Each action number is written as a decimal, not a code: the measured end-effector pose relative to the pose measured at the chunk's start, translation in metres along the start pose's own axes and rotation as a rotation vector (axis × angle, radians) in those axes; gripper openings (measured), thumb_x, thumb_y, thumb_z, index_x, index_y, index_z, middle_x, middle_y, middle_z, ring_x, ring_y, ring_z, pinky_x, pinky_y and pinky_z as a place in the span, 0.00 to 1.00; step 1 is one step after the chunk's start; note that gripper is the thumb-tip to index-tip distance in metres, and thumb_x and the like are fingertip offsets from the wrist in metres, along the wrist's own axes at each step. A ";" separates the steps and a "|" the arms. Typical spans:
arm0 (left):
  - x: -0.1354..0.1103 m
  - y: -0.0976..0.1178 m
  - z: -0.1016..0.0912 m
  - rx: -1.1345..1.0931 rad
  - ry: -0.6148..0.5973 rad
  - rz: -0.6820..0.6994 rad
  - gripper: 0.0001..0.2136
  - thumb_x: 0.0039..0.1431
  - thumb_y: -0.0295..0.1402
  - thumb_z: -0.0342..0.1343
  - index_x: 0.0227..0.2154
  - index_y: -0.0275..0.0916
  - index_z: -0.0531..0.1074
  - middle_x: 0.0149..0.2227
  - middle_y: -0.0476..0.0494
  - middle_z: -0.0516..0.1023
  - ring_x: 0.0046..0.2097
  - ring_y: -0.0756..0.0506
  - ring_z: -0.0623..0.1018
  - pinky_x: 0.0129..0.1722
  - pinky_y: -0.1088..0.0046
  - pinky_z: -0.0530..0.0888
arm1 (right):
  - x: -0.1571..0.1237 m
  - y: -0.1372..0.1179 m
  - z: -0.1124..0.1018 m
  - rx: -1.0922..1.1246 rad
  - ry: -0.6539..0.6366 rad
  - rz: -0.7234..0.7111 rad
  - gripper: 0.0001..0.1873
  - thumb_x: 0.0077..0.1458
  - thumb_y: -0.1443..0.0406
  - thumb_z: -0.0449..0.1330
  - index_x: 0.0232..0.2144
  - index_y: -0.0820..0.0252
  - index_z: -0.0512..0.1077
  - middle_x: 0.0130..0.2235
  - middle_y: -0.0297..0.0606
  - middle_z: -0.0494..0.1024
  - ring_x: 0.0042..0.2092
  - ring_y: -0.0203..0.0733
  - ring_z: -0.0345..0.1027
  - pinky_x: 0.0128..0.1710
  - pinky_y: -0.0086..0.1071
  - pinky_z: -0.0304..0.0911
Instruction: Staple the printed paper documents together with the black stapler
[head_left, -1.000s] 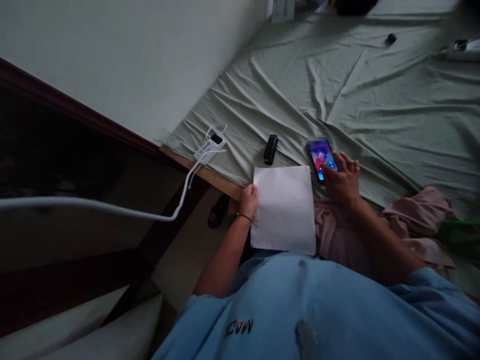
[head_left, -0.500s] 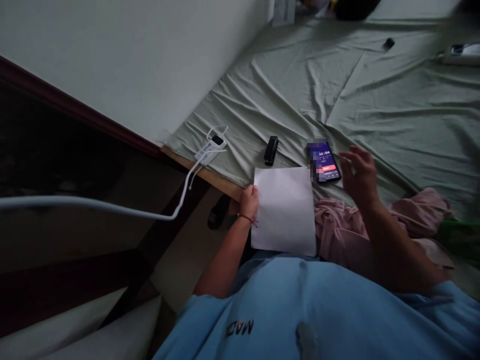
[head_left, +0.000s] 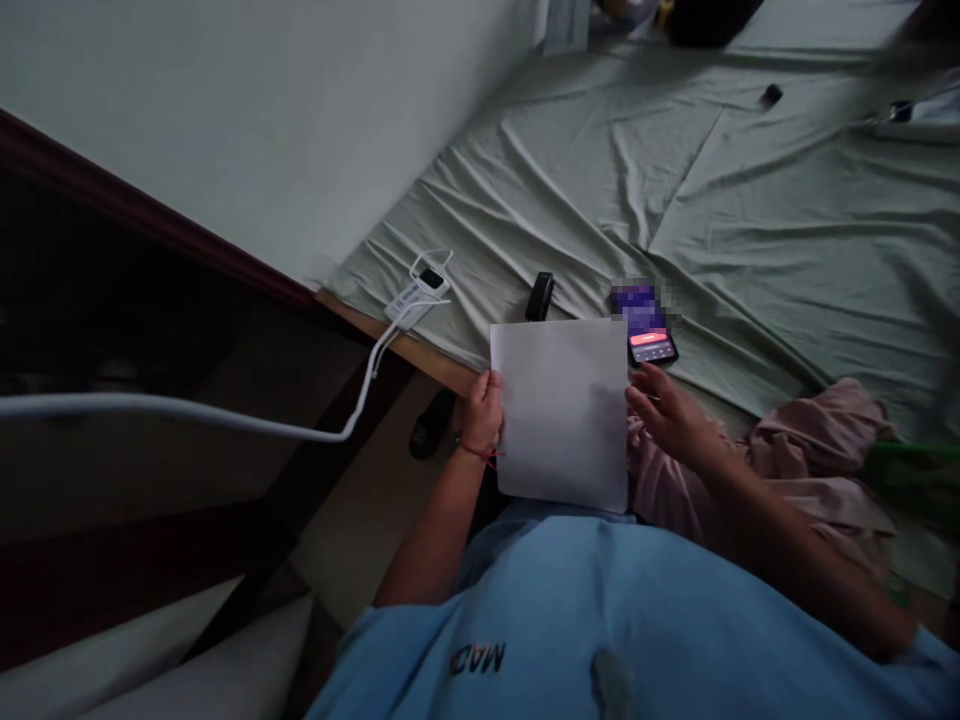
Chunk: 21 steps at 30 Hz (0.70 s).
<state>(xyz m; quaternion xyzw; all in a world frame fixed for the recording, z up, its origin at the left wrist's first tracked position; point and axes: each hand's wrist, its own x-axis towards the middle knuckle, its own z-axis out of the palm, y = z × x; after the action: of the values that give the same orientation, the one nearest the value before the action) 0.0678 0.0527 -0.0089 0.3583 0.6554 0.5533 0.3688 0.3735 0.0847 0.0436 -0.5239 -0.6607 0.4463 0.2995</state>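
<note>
A blank white stack or sheet of paper (head_left: 562, 420) lies over my lap, its far edge against the bed. My left hand (head_left: 482, 410) is closed on its left edge, thumb on top, a red string round the wrist. At the opposite edge is my right hand (head_left: 667, 410), fingers apart and their tips at or just beside the paper; contact is hard to make out. Just beyond the paper's far edge lies a black stapler (head_left: 540, 296), its near end partly covered. A phone with a lit screen (head_left: 646, 325) rests beyond my right hand.
Left of the stapler, a white power strip with a cable (head_left: 420, 298) sits at the bed's wooden edge (head_left: 435, 362). A pink cloth (head_left: 806, 440) is bunched to the right. Wrinkled pale green sheet (head_left: 742, 240) covers the bed. A wall (head_left: 262, 130) rises at the left.
My right hand has come down and left from beside the phone to the paper's right edge. The paper and my left hand have shifted slightly left, and the paper now reaches the stapler's near end.
</note>
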 end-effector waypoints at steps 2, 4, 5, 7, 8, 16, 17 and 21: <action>0.001 0.000 0.001 -0.092 -0.012 -0.021 0.22 0.61 0.54 0.59 0.36 0.35 0.73 0.37 0.43 0.75 0.38 0.48 0.72 0.40 0.73 0.70 | 0.004 -0.003 0.014 0.101 -0.016 0.010 0.37 0.62 0.43 0.57 0.63 0.57 0.62 0.51 0.51 0.80 0.45 0.52 0.77 0.44 0.47 0.73; 0.002 -0.001 0.003 -0.148 -0.028 -0.044 0.25 0.57 0.57 0.61 0.38 0.35 0.74 0.38 0.42 0.75 0.38 0.48 0.73 0.41 0.72 0.71 | 0.009 -0.003 0.024 0.190 0.005 0.022 0.34 0.62 0.44 0.57 0.61 0.57 0.63 0.46 0.47 0.81 0.41 0.49 0.76 0.41 0.44 0.73; 0.002 -0.002 0.004 -0.164 -0.035 -0.059 0.26 0.56 0.57 0.61 0.38 0.35 0.75 0.38 0.42 0.76 0.38 0.48 0.73 0.42 0.71 0.71 | 0.012 -0.002 0.028 0.227 0.022 0.031 0.31 0.62 0.44 0.57 0.59 0.56 0.66 0.43 0.44 0.81 0.39 0.48 0.75 0.39 0.42 0.72; 0.001 -0.002 0.006 -0.181 -0.041 -0.088 0.27 0.54 0.58 0.62 0.39 0.36 0.75 0.39 0.42 0.77 0.39 0.47 0.74 0.41 0.71 0.72 | 0.017 0.001 0.034 0.275 0.045 0.052 0.25 0.62 0.44 0.56 0.48 0.56 0.71 0.36 0.39 0.79 0.34 0.44 0.72 0.33 0.37 0.69; 0.000 -0.002 0.007 -0.191 -0.042 -0.104 0.27 0.53 0.58 0.63 0.39 0.36 0.75 0.39 0.42 0.77 0.39 0.47 0.74 0.42 0.71 0.72 | 0.020 0.004 0.036 0.283 0.049 0.062 0.22 0.62 0.45 0.56 0.42 0.56 0.72 0.33 0.37 0.77 0.32 0.43 0.69 0.30 0.34 0.66; -0.015 0.017 0.000 -0.170 -0.147 -0.194 0.24 0.53 0.55 0.63 0.35 0.36 0.70 0.34 0.43 0.74 0.37 0.47 0.72 0.38 0.71 0.70 | 0.024 0.017 0.040 0.130 0.203 0.052 0.19 0.61 0.49 0.54 0.26 0.56 0.64 0.24 0.32 0.65 0.28 0.38 0.57 0.25 0.30 0.53; -0.017 0.018 -0.002 -0.100 -0.186 -0.165 0.24 0.55 0.55 0.61 0.33 0.36 0.69 0.32 0.44 0.72 0.35 0.48 0.71 0.35 0.72 0.69 | 0.024 0.017 0.039 0.116 0.217 0.049 0.19 0.62 0.50 0.54 0.26 0.56 0.64 0.24 0.32 0.65 0.28 0.38 0.57 0.26 0.31 0.53; -0.020 0.016 -0.006 0.233 -0.221 -0.003 0.23 0.61 0.53 0.53 0.25 0.36 0.64 0.26 0.48 0.62 0.30 0.50 0.62 0.31 0.72 0.62 | 0.022 0.018 0.040 0.084 0.249 0.020 0.19 0.64 0.50 0.53 0.29 0.56 0.67 0.26 0.32 0.68 0.28 0.38 0.60 0.28 0.31 0.55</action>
<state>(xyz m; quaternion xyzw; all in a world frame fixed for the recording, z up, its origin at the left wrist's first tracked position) 0.0730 0.0344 0.0094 0.4563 0.6711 0.4302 0.3954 0.3402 0.0952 0.0089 -0.5689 -0.5937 0.4083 0.3965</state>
